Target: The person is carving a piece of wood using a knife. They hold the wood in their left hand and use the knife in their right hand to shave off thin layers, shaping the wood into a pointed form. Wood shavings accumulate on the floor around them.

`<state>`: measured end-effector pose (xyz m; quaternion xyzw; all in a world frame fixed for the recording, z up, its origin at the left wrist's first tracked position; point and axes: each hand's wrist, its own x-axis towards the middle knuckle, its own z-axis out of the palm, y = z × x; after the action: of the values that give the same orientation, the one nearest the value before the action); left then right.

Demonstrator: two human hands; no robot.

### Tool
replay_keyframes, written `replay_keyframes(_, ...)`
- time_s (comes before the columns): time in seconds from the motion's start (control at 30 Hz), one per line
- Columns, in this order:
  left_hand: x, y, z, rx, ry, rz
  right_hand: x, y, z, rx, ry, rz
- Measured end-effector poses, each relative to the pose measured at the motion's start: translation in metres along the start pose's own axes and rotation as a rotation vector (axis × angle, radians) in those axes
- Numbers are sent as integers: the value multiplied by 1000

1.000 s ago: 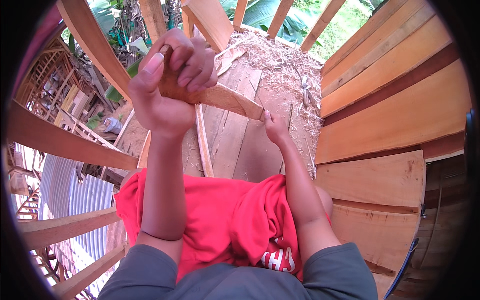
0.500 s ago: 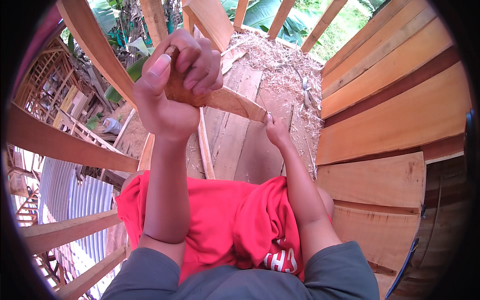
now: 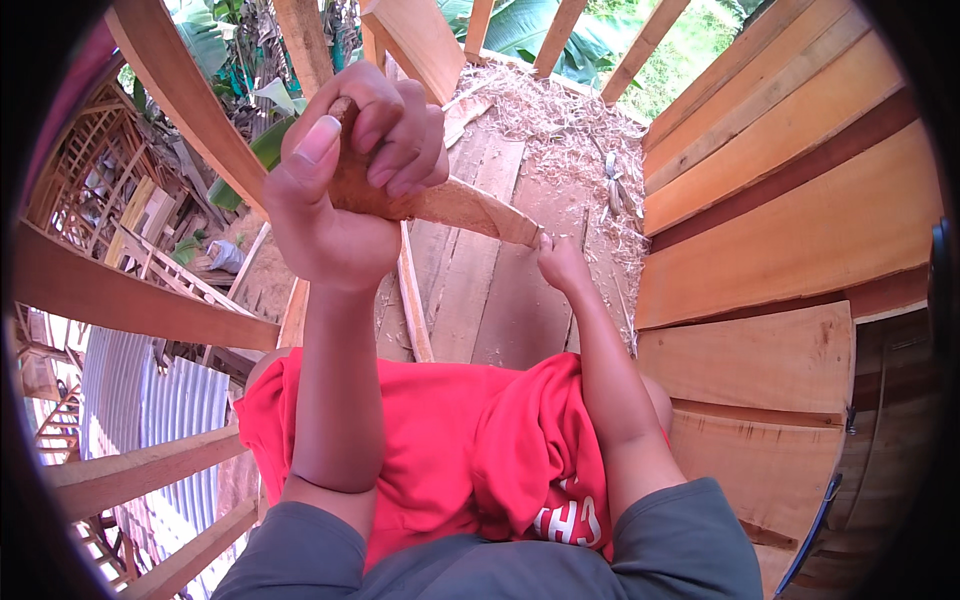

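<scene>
My left hand (image 3: 350, 180) is closed around the brown wooden handle (image 3: 352, 175) of what looks like a handsaw, raised in front of me. Its tan, worn-looking blade (image 3: 475, 212) runs to the right and narrows toward the tip. At that tip, my right hand (image 3: 564, 262) is closed, thumb and fingers pinching the end of the blade. The blade's teeth cannot be made out. Part of the handle is hidden behind my left fingers. Beneath my forearms is red cloth (image 3: 430, 420) over my lap.
Wooden planks (image 3: 515, 305) form the floor, with pale wood shavings (image 3: 560, 110) heaped at the far end. A board wall (image 3: 790, 215) rises on the right. Timber posts (image 3: 190, 110) stand at the left, and corrugated metal sheets (image 3: 180, 400) lie beyond them. A thin wooden strip (image 3: 412, 290) lies on the floor.
Both hands keep their hold on the handsaw. The right hand and blade tip sit very slightly lower and farther right; otherwise little differs.
</scene>
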<state>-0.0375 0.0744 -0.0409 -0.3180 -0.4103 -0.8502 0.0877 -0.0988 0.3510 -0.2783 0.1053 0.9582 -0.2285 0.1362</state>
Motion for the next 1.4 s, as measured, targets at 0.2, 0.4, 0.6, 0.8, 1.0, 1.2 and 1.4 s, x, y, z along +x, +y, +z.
replay_keyframes(0.2,5,-8,2,-50,13,22,21,69,11,-90,81,132)
replay_keyframes(0.4,2,10,0,-12,51,98,28,59,-55,87,170,40)
replay_keyframes(0.6,-1,42,-2,12,120,307,20,99,-81,-46,-67,-300)
replay_keyframes(0.8,0,44,-9,78,158,320,21,99,-47,-241,-531,-635)
replay_keyframes(1.0,5,34,-7,96,184,257,88,105,-59,-104,317,-107)
replay_keyframes(1.2,5,31,-8,104,191,252,93,101,-85,-67,-369,-332)
replay_keyframes(1.4,6,29,-6,78,188,232,75,113,-62,-64,-373,-372)
